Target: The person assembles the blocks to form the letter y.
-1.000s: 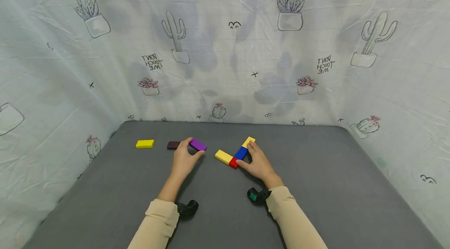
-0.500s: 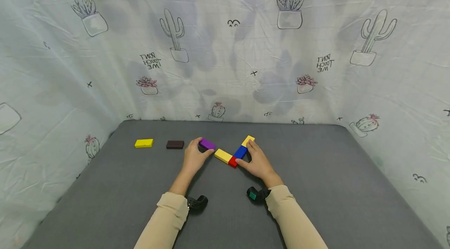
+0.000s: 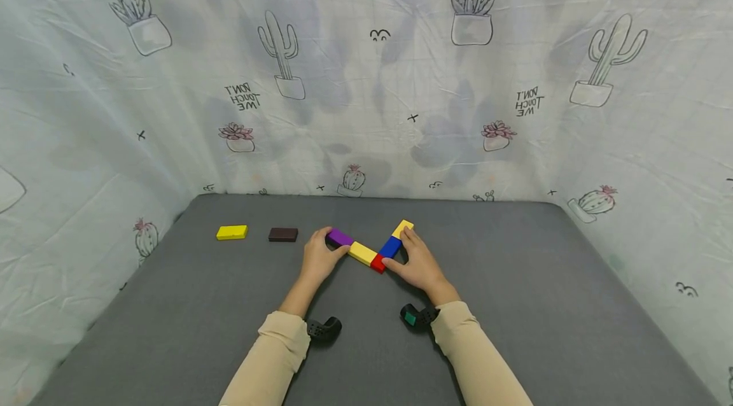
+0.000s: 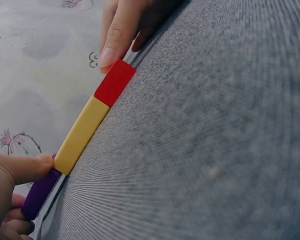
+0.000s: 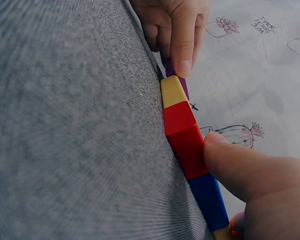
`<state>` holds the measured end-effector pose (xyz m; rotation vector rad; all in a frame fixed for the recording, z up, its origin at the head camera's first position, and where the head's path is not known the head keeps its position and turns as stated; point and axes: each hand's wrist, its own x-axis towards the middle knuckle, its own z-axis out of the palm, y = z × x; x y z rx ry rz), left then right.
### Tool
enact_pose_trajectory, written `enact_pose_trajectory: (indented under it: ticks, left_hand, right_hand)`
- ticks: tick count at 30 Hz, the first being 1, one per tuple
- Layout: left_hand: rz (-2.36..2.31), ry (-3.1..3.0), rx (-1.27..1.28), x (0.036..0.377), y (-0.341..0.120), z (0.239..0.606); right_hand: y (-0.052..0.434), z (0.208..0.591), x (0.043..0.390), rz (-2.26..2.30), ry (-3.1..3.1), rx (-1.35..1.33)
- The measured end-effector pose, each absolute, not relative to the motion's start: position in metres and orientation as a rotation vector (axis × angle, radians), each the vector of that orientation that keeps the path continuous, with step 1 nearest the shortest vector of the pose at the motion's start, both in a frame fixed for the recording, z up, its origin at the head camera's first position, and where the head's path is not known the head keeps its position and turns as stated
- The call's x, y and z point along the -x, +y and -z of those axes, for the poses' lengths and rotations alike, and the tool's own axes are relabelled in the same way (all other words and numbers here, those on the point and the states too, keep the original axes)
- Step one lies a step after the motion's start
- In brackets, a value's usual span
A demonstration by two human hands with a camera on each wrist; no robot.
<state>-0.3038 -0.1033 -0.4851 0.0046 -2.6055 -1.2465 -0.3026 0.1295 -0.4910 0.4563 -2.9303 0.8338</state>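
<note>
My left hand [image 3: 318, 258] pinches a purple block [image 3: 340, 237], which meets the upper-left end of a pale yellow block [image 3: 363, 253]. In the left wrist view, its thumb lies where purple and pale yellow join. A red block [image 3: 378, 263] follows, then a blue block [image 3: 391, 247] and another pale yellow block [image 3: 403, 228], all forming a V. My right hand [image 3: 420, 263] rests along the V's right arm, thumb against the red block and fingertips by the far pale yellow one. The right wrist view shows its thumb on the red side; its other fingers are mostly hidden.
A dark brown block [image 3: 283, 235] and a bright yellow block [image 3: 231, 232] lie apart to the left on the grey tabletop [image 3: 366, 355]. A pale cactus-print curtain [image 3: 366, 88] surrounds the table's back and sides.
My left hand has carried the purple block to the right, from beside the dark brown block up against the pale yellow one. My right hand and the other blocks have stayed put.
</note>
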Motion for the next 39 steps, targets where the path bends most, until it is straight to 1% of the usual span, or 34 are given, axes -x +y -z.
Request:
enact_pose_trajectory:
  ticks: [13,24,30,39]
  left_hand:
    - [1.172,-2.667,0.050,0.303,-0.101,0.486]
    - [1.229,-2.650,0.017,0.300,-0.107,0.489]
    - [1.248,-2.594,-0.032,0.295,-0.121,0.492]
    - [1.236,-2.356,-0.192,0.297,-0.147,0.491]
  right_hand:
    - [0.130,0.489,0.304,-0.818,-2.950,-0.446]
    - [0.131,0.492,0.303,-0.822,-2.920,-0.474]
    - [0.125,0.492,0.302,-0.842,-2.921,-0.493]
    - [0.127,0.490,0.303,-0.844,-2.910,-0.495]
